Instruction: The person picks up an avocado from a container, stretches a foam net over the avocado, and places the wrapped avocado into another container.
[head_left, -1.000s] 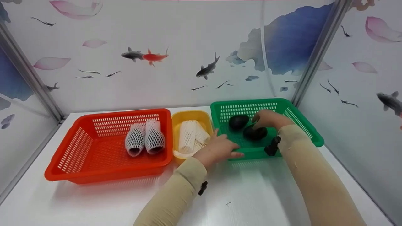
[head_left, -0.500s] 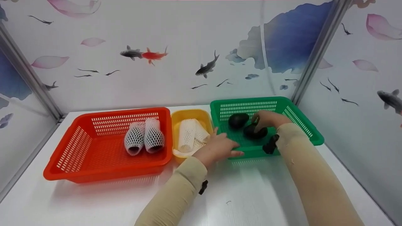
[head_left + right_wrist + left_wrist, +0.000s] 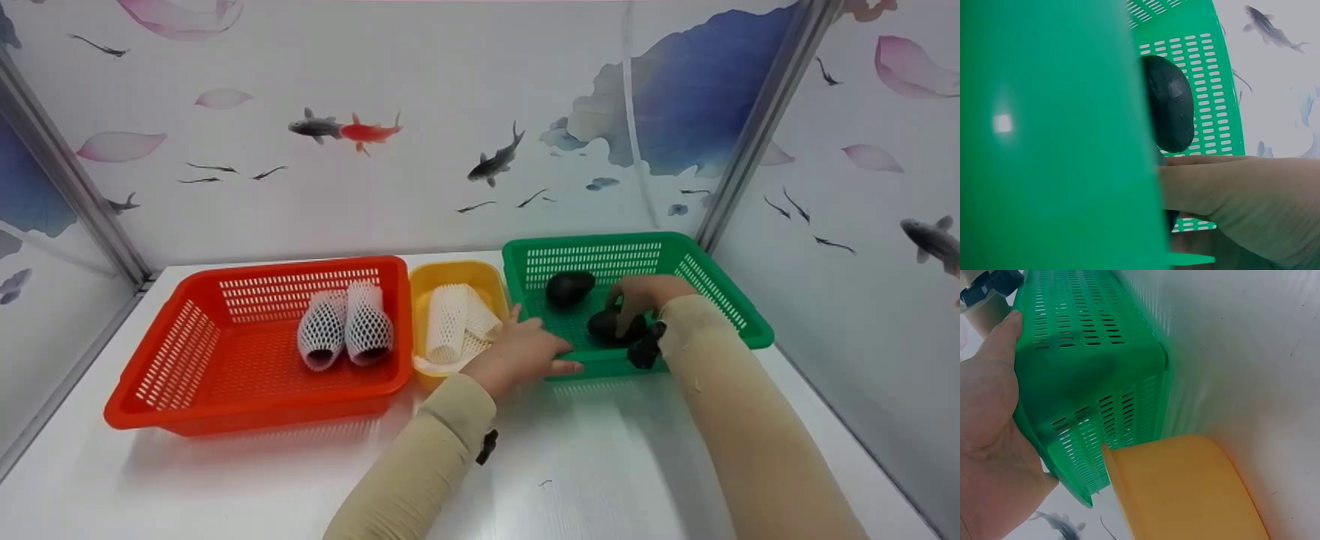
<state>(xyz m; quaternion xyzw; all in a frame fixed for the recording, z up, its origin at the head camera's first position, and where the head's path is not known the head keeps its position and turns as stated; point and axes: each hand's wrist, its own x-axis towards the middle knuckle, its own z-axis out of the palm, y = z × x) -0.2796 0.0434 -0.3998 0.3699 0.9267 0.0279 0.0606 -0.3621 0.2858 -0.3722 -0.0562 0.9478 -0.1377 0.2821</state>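
In the head view, my right hand (image 3: 646,294) reaches into the green basket (image 3: 600,367) and grips a dark avocado (image 3: 604,327), fingers bent over it. Another dark avocado (image 3: 570,289) lies beside it at the back left; the right wrist view also shows this avocado (image 3: 1172,104), while the basket's wall hides much of the gripped one. My left hand (image 3: 520,355) rests on the green basket's near left corner, fingers extended. In the left wrist view, the left hand's thumb (image 3: 1008,332) lies along the basket's rim.
A yellow bin (image 3: 421,281) holding white foam net sleeves (image 3: 448,324) stands between the baskets. To its left, a red basket (image 3: 255,412) contains two net-wrapped dark items (image 3: 367,330). Patterned wall panels (image 3: 420,202) enclose the white table (image 3: 570,457).
My right hand has shifted slightly to the right and toward me, and the avocado under its fingers has moved with it. The left hand stays at the basket's corner.
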